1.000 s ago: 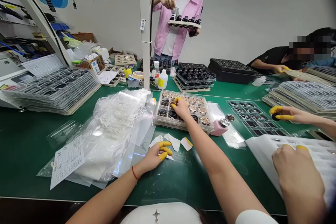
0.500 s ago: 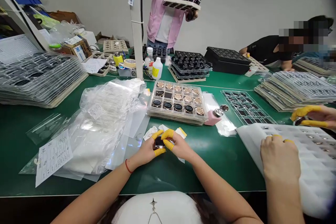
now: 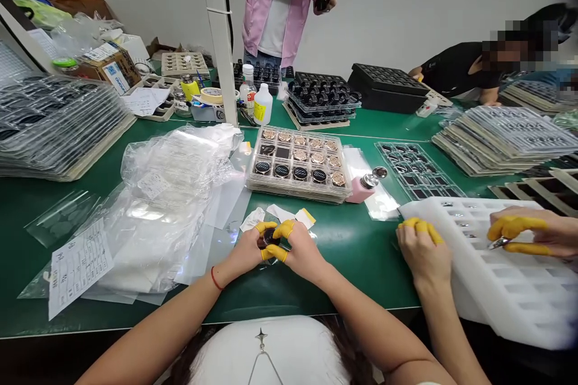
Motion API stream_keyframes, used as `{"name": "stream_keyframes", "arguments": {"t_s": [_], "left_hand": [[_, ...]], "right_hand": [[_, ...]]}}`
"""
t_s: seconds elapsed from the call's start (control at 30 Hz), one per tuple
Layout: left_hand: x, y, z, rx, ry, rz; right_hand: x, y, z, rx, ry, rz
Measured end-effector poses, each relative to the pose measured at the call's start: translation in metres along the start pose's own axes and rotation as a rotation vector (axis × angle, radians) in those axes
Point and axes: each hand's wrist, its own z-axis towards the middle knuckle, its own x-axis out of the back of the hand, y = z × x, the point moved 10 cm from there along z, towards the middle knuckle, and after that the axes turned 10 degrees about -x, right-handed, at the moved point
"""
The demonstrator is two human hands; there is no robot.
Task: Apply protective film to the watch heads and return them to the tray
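Between the yellow-cotted fingers of both hands is a dark, round watch head (image 3: 270,236), partly hidden by the fingertips. My left hand (image 3: 247,248) grips its left side, with thumb and forefinger apart around it. From the right, my right hand (image 3: 301,252) pinches the same piece. Crumpled white tissue (image 3: 253,219) lies just beyond the fingers, beside a white wipe with a yellow corner (image 3: 306,218). Further back stands a stack of clear-covered trays (image 3: 298,190), its top cells showing gold-coloured and black round watch pieces.
A pink pump bottle (image 3: 361,190) stands right of the trays. Plastic bags (image 3: 167,210) cover the left side. A co-worker's hands (image 3: 524,231) work over a white foam tray (image 3: 492,289) at right. Another person in pink (image 3: 257,18) holds a tray across the table.
My right fingers have shifted around the watch head, its thumb now lower. The view has tilted slightly. The co-worker's hands and foam tray have moved; the co-worker now holds a shiny part over it.
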Motion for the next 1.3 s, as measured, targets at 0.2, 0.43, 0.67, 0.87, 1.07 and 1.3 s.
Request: {"name": "stream_keyframes", "arguments": {"t_s": [0.2, 0.43, 0.67, 0.87, 1.07, 1.3], "left_hand": [[-0.005, 0.006, -0.001, -0.027, -0.032, 0.090], [-0.007, 0.007, -0.007, 0.156, -0.107, -0.220], [-0.015, 0.014, -0.009, 0.106, -0.196, -0.187], [-0.003, 0.008, -0.002, 0.094, -0.070, -0.163], [-0.001, 0.011, 0.000, 0.017, -0.060, -0.168], [0.013, 0.008, 0.000, 0.002, 0.056, -0.109]], "right_hand": [[-0.002, -0.008, 0.008, 0.029, 0.000, -0.194], [0.025, 0.037, 0.009, -0.047, 0.007, -0.445], [0.009, 0.062, 0.031, -0.125, -0.043, -0.231], [0.012, 0.067, 0.042, -0.247, 0.073, -0.202], [0.001, -0.015, 0.010, 0.200, -0.050, 0.033], [0.006, -0.002, 0.016, 0.183, 0.110, 0.043]]}}
